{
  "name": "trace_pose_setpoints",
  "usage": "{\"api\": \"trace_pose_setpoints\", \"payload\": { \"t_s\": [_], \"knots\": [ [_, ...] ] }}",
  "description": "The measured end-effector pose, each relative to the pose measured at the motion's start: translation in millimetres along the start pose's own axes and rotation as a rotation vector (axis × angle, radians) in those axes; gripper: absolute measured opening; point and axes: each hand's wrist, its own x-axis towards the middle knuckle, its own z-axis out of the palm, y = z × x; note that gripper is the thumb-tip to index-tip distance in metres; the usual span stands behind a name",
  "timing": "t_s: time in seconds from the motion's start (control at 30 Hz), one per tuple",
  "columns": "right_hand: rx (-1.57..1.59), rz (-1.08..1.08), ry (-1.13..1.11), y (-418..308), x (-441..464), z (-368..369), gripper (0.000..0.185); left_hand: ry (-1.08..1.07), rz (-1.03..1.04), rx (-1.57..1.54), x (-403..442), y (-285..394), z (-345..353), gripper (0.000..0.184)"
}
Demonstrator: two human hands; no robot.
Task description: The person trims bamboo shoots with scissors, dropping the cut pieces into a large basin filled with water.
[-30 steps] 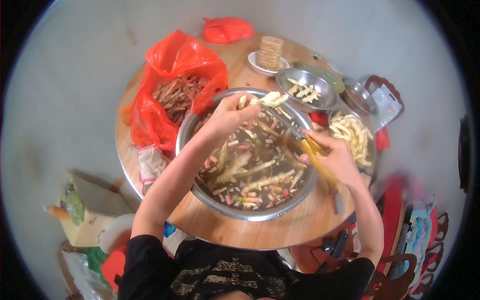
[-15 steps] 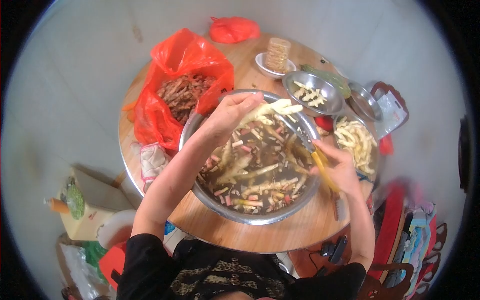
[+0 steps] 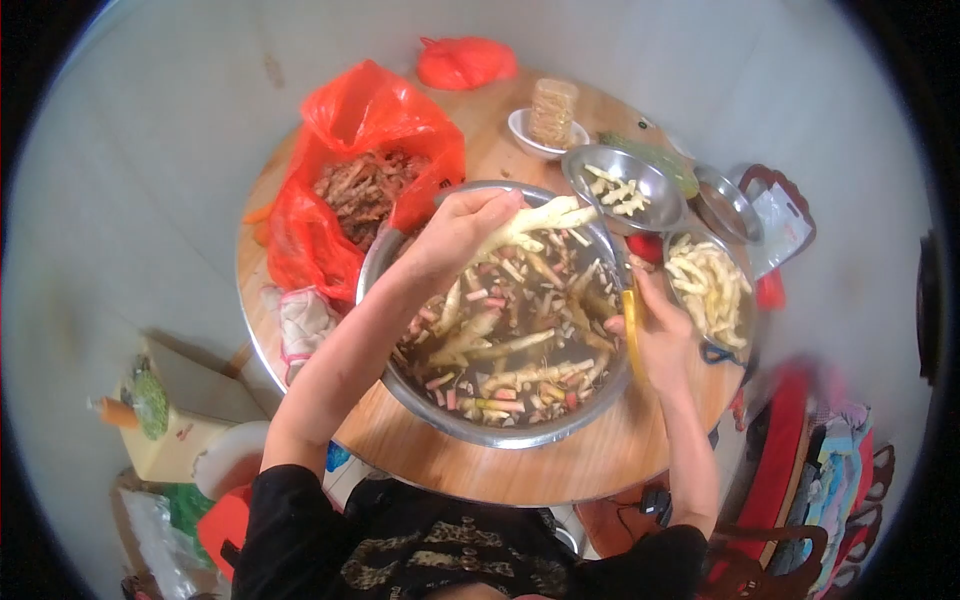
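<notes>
The left hand (image 3: 465,235), fingers closed round a pale root (image 3: 548,220), hides its near end; the right hand (image 3: 660,325) grips yellow-handled scissors (image 3: 630,328), pointing away; whether they touch the root is unclear.

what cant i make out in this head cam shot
Head view, all items:
- Near end of the pale root: hidden by the left hand.
- Part of the handles of the yellow-handled scissors: covered by the right hand.
- Floor of the metal basin: hidden by murky water and floating pieces.
- Contents of the bunched red bag at the back: hidden by its plastic.
</notes>
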Motion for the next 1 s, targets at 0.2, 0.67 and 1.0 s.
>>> {"api": "trace_pose_setpoints", "payload": {
  "t_s": [0.2, 0.67, 1.0],
  "knots": [
    [0.101, 0.278, -0.068, -48, -16, 3, 0.055, 0.051, 0.156, 0.011, 8, -14, -2, 0.036],
    [0.186, 0.481, -0.167, -49, -16, 21, 0.053, 0.082, 0.244, 0.158, 4, -15, 7, 0.033],
    [0.087, 0.517, -0.204, -58, -6, 16, 0.064, 0.048, 0.29, 0.22, 1, -10, 5, 0.034]
  ]
}}
